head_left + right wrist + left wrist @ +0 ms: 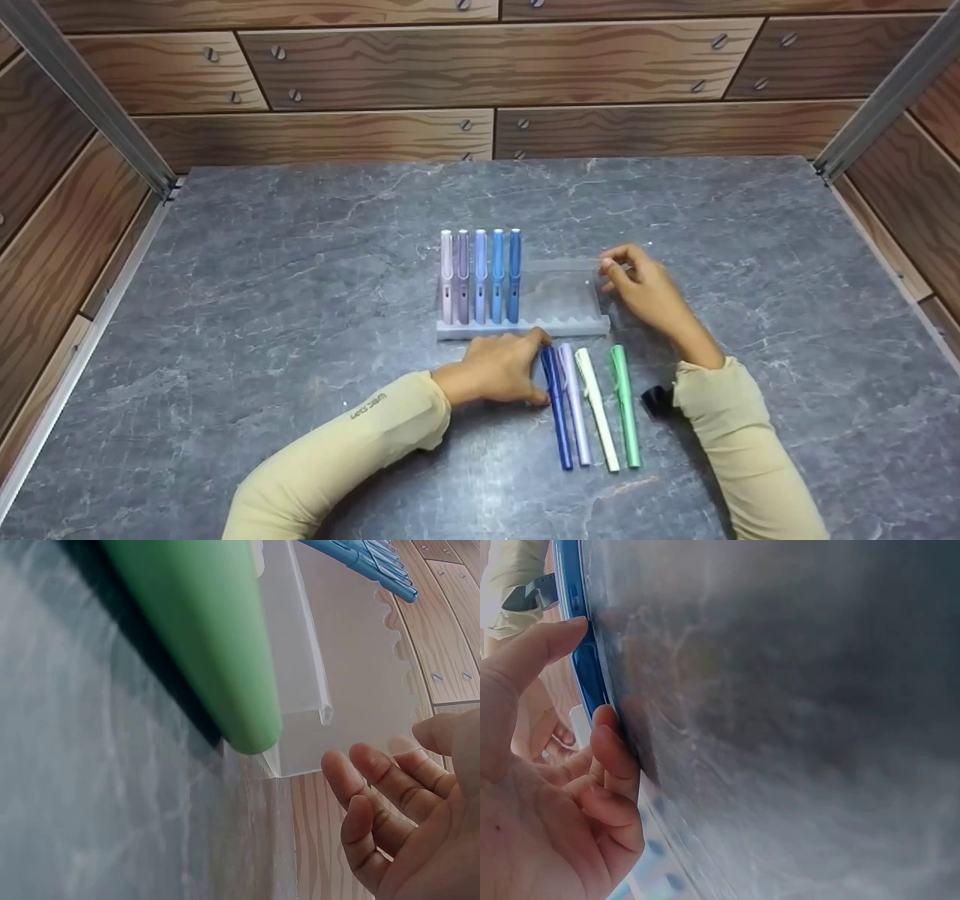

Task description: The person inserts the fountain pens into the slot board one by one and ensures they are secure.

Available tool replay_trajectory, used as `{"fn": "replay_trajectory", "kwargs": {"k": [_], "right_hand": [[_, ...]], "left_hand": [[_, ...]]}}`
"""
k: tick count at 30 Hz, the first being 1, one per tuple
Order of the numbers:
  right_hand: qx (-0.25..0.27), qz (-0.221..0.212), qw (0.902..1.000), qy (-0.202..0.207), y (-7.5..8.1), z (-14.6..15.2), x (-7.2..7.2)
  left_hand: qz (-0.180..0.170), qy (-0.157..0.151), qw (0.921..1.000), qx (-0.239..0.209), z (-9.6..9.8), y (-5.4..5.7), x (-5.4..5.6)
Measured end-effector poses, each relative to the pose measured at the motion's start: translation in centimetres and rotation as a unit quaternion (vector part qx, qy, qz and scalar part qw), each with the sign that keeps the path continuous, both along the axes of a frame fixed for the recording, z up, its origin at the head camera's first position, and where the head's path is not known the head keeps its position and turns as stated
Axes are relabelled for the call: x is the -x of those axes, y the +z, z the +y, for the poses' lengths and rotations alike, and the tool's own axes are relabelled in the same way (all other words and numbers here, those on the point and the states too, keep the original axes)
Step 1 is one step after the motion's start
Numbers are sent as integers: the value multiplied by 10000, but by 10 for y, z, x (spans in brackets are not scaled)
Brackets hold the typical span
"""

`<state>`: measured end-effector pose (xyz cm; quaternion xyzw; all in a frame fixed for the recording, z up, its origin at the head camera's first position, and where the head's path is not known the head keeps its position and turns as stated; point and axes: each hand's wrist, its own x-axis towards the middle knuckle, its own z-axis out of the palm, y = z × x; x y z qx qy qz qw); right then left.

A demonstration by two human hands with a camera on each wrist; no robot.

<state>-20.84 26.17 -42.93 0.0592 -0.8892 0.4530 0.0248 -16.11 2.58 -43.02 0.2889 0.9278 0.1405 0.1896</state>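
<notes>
A clear pen stand (562, 328) in the head view holds several upright capped pens (481, 277) in its left slots, from pale lilac to blue. Below its front edge, my left hand (499, 367) touches the side of a dark blue pen (556, 412) with thumb and fingertip, spaced along it. Beside that pen lie a lavender pen (576, 409), a cream pen (598, 412) and a green pen (625, 409). My right hand (641, 289) pinches the stand's upper right edge; the right wrist view shows its fingertips at the clear panel (352, 682).
A black object (657, 401) lies by the right sleeve, partly hidden. The grey marbled tabletop (300, 247) is bordered by wood-patterned walls (375, 67) and metal posts at the back corners.
</notes>
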Motion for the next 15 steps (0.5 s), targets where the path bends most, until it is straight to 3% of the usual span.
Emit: {"fn": "replay_trajectory", "kwargs": {"k": [15], "right_hand": [[60, -8, 10000, 41, 0, 1, 0]], "left_hand": [[105, -96, 9999, 60, 2, -1, 0]]}}
